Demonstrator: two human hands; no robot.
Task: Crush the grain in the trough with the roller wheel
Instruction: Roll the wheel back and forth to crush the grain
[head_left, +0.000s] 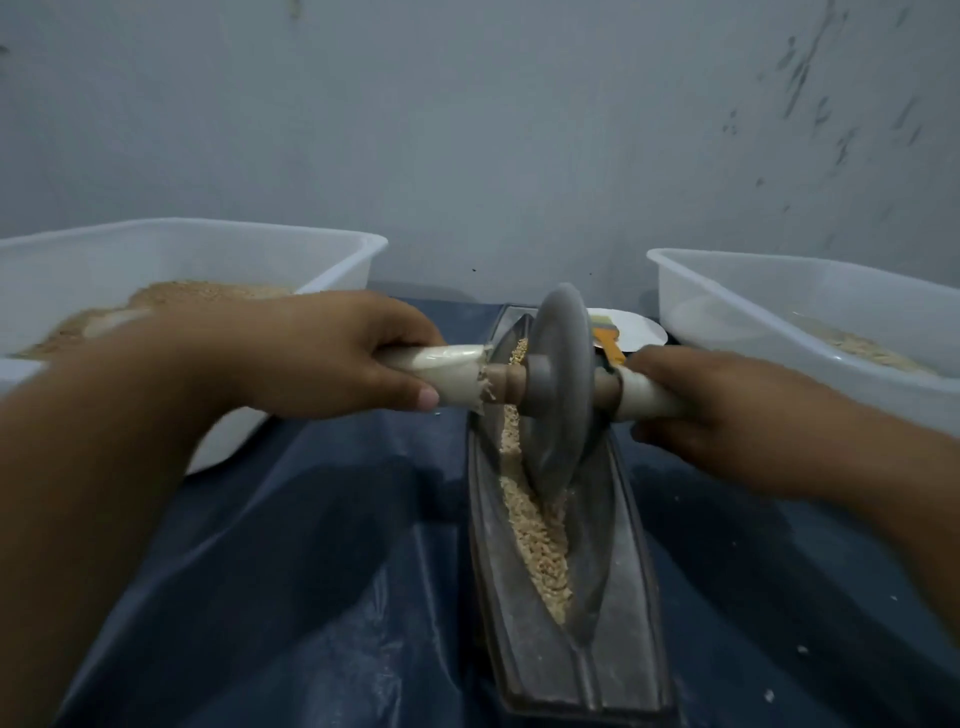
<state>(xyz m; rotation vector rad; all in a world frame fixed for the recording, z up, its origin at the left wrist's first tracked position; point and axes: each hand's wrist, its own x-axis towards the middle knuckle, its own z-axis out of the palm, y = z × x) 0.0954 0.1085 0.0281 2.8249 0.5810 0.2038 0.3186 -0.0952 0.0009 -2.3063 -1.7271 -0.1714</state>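
While hands (332, 353) grip roller wheel (561, 384), trough (628, 597) rims flank it.

A white plastic tub (332, 260) holding brown meal is sitting just behind the left hand. Another white tub (779, 291) with pale flakes is lying beyond the right hand. A white plate (641, 332) is resting between them on dark blue sheeting (311, 571).
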